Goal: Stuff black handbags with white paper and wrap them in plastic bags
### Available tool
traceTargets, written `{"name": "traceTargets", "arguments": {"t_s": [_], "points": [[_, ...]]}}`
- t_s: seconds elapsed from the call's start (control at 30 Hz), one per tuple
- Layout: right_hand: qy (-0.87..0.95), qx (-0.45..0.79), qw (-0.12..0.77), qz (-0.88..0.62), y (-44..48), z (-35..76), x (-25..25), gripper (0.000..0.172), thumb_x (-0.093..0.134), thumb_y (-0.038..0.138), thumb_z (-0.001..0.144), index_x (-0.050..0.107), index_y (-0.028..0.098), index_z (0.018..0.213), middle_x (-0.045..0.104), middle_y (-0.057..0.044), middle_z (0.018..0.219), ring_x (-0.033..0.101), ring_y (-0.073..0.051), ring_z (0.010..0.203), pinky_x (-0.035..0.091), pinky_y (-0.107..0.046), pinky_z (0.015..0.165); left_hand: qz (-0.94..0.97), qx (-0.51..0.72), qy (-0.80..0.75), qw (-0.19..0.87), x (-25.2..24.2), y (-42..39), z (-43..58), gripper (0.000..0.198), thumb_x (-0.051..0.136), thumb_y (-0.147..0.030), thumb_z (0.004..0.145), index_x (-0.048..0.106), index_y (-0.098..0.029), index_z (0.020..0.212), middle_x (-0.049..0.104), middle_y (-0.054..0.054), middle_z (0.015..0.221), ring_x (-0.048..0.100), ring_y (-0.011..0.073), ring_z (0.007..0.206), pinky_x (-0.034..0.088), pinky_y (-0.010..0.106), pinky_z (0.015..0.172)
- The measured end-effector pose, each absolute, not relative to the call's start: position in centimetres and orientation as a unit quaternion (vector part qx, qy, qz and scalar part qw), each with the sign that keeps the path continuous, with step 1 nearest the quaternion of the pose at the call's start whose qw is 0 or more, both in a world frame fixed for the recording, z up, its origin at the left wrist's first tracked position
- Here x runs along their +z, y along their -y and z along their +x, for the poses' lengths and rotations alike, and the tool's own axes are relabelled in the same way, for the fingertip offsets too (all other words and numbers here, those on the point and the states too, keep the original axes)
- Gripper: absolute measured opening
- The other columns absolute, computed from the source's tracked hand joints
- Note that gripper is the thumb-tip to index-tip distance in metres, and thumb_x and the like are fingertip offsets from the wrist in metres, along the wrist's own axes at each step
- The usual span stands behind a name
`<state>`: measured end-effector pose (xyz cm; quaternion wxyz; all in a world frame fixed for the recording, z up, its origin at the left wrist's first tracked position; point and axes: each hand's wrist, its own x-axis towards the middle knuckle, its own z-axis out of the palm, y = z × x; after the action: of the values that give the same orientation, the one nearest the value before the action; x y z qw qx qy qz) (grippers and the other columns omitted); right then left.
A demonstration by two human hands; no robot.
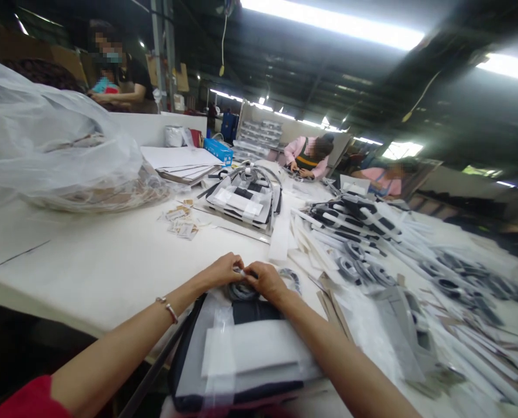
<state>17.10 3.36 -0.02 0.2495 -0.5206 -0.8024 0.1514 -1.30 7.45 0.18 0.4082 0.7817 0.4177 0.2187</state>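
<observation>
A grey and black bag [259, 371] lies in front of me at the table's near edge. White foam sheet [241, 346] and clear plastic film cover its upper face. At the bag's far edge, my left hand [226, 271] is closed in a pinch on a grey looped handle [242, 290]. My right hand [265, 280] meets it there, its fingers also closed on the handle. A small white piece shows between the fingertips; its kind is too small to tell. Part of another grey loop [291, 281] shows just beyond my right hand.
A second wrapped bag [236, 200] lies farther back, near small paper packets [179, 220]. A large clear plastic sack [58, 145] stands left. Black-and-white wrapped parts [354, 215], grey loops [363, 270] and white strips crowd the right. Other people work beyond the table.
</observation>
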Motion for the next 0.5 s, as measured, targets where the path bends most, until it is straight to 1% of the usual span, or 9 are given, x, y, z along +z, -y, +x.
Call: {"name": "traceTargets", "arguments": {"t_s": [0.07, 0.17, 0.27, 0.4, 0.5], "points": [[0.787, 0.165, 0.253, -0.538, -3.7, 16.9, -0.4, 0.017, 0.071, 0.007, 0.074, 0.075, 0.020, 0.084, 0.076, -0.004, 0.086, 0.069, -0.019, 0.082, 0.050, -0.028, 0.079, 0.797, 0.219, -0.427, 0.367, -0.4, -7.6, -1.3, 0.021, 0.065, -0.024, 0.064, 0.066, -0.018, 0.084, 0.065, 0.004, 0.089, 0.060, 0.0218, 0.089, 0.045, 0.031, 0.081], [0.757, 0.191, 0.267, -0.565, -3.7, 16.6, -0.6, 0.017, 0.071, 0.011, 0.074, 0.076, 0.023, 0.085, 0.077, -0.001, 0.086, 0.070, -0.018, 0.082, 0.051, -0.026, 0.078, 0.810, 0.208, -0.438, 0.329, -1.1, -7.9, -1.1, 0.023, 0.064, -0.022, 0.065, 0.067, -0.018, 0.088, 0.068, 0.005, 0.091, 0.061, 0.0224, 0.088, 0.045, 0.031, 0.080], [0.725, 0.205, 0.285, -0.593, -3.3, 16.4, -0.5, 0.014, 0.071, 0.014, 0.074, 0.075, 0.022, 0.085, 0.076, 0.000, 0.083, 0.070, -0.017, 0.078, 0.051, -0.025, 0.074, 0.822, 0.191, -0.435, 0.315, -1.4, -8.1, -1.0, 0.024, 0.063, -0.019, 0.065, 0.068, -0.019, 0.088, 0.071, 0.004, 0.090, 0.063, 0.0213, 0.086, 0.045, 0.028, 0.076], [0.698, 0.222, 0.302, -0.610, -2.9, 16.2, -0.4, 0.010, 0.069, 0.015, 0.076, 0.076, 0.021, 0.080, 0.076, -0.001, 0.077, 0.069, -0.016, 0.073, 0.050, -0.024, 0.069, 0.827, 0.189, -0.432, 0.306, -1.4, -8.1, -1.2, 0.026, 0.061, -0.017, 0.066, 0.071, -0.020, 0.090, 0.073, 0.002, 0.091, 0.065, 0.0193, 0.086, 0.045, 0.026, 0.076], [0.700, 0.240, 0.300, -0.603, -2.7, 16.3, -0.3, 0.012, 0.068, 0.016, 0.077, 0.077, 0.023, 0.078, 0.077, 0.001, 0.078, 0.070, -0.016, 0.075, 0.051, -0.023, 0.071, 0.826, 0.195, -0.436, 0.300, -1.4, -7.8, -1.3, 0.028, 0.060, -0.018, 0.068, 0.073, -0.020, 0.093, 0.075, 0.002, 0.092, 0.066, 0.0189, 0.087, 0.045, 0.025, 0.076]]}}
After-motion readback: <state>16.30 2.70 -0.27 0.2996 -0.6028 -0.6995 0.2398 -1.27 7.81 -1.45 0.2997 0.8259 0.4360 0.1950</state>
